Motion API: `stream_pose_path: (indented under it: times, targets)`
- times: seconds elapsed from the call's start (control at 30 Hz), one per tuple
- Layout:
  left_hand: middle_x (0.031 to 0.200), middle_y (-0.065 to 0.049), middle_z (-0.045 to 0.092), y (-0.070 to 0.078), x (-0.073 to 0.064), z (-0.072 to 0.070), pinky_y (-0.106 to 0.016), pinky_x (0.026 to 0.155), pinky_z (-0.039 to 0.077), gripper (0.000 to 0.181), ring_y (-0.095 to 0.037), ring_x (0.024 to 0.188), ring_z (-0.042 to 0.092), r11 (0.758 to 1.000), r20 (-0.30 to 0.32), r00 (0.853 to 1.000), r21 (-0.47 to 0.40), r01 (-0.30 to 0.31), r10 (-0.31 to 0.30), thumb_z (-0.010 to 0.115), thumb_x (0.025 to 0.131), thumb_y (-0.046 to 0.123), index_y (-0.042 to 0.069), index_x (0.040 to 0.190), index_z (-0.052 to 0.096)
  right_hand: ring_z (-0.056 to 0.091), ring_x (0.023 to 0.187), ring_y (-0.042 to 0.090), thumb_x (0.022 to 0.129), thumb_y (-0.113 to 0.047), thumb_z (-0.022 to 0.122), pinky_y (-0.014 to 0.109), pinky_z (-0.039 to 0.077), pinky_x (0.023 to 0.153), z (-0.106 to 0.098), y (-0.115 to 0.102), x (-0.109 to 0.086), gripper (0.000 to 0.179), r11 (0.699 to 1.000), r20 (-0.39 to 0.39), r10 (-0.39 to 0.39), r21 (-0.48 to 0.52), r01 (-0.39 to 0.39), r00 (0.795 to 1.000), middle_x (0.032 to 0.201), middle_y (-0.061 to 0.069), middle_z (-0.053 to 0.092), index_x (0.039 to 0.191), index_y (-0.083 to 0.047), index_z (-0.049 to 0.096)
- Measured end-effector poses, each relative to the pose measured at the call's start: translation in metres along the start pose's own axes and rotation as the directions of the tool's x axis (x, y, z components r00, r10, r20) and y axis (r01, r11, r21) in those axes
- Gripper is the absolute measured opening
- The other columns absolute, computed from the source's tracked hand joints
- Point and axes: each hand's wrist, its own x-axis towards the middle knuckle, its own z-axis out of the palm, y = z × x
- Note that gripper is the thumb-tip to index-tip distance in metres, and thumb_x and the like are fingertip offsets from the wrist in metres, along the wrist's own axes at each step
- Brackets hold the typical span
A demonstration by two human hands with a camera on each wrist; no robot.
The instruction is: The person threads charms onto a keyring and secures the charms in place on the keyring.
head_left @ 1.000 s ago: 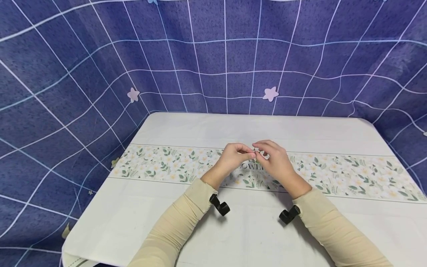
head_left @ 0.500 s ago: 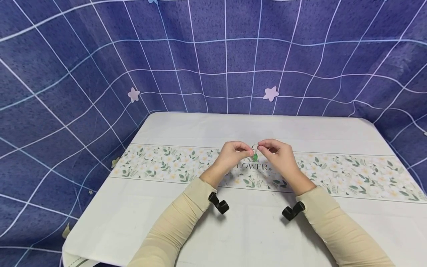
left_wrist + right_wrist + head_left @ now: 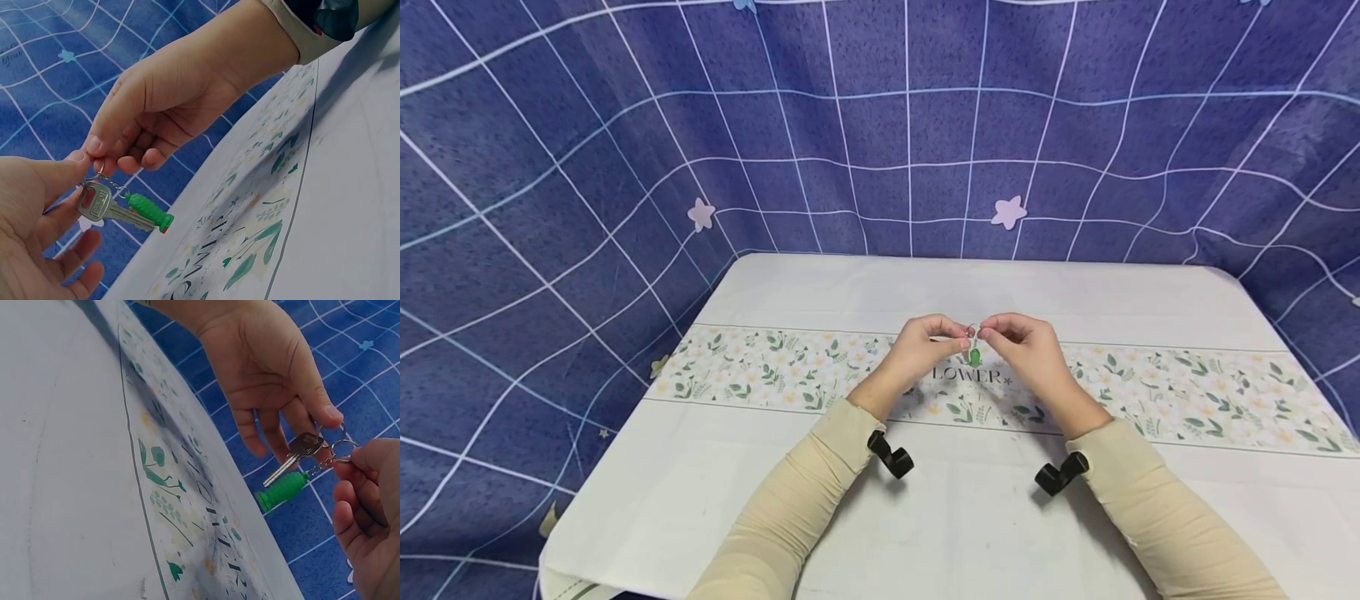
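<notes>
In the head view my left hand (image 3: 917, 354) and right hand (image 3: 1028, 346) meet fingertip to fingertip above the middle of the table. Between them hangs a green ribbed charm (image 3: 975, 357). The right wrist view shows my right thumb and finger pinching a silver key ring (image 3: 334, 450), from which a short chain runs to the charm (image 3: 284, 490). My left thumb and finger pinch a second metal ring (image 3: 343, 432) close beside it. A silver key (image 3: 94, 201) dangles at the left fingers, its blade lying alongside the charm in the left wrist view.
A white cloth (image 3: 955, 517) covers the table, crossed by a flower-printed band (image 3: 1187, 392) with lettering. Blue grid-patterned curtain (image 3: 865, 125) encloses the back and sides. Black devices (image 3: 891, 457) are strapped on both wrists.
My right hand has shifted slightly right, widening the space between the hands. The green charm, mostly hidden a second ago, now hangs visibly between them.
</notes>
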Motion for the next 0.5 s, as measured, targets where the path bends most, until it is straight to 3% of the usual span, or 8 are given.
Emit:
stream_pose_path:
  times: [0.17,0.3,0.5]
  targets:
    - [0.107,-0.004,0.073,-0.001,-0.001,-0.001,-0.034,0.089,0.054,0.02,-0.018,0.101,0.066,1.0,0.007,1.0,-0.023,-0.016,0.017,0.075,0.093,0.013,0.006,0.111,0.067,0.058,0.075,0.014,0.096,-0.002,0.067,0.016,0.046,0.064,-0.001,-0.017,-0.004,0.015,1.0,0.014,0.022,-0.02,-0.022,1.0,0.095,0.026,0.071,0.103,0.011,0.071]
    - [0.111,-0.004,0.074,-0.001,-0.001,-0.002,-0.032,0.089,0.054,0.032,-0.016,0.101,0.065,1.0,0.013,0.999,-0.003,-0.03,0.03,0.074,0.094,0.015,0.007,0.124,0.069,0.058,0.075,0.015,0.097,-0.004,0.067,0.016,0.046,0.064,0.0,-0.005,-0.001,0.015,1.0,0.014,0.02,-0.019,-0.02,1.0,0.094,0.027,0.07,0.104,0.009,0.071]
    - [0.111,0.0,0.074,-0.001,-0.001,-0.003,-0.029,0.085,0.054,0.028,-0.013,0.102,0.063,0.999,-0.011,0.999,0.038,-0.031,0.032,0.076,0.093,0.021,0.012,0.119,0.075,0.061,0.076,0.01,0.097,-0.013,0.07,0.017,0.048,0.066,0.001,0.016,0.002,0.016,1.0,0.019,0.002,-0.019,-0.002,1.0,0.095,0.02,0.073,0.103,0.001,0.074]
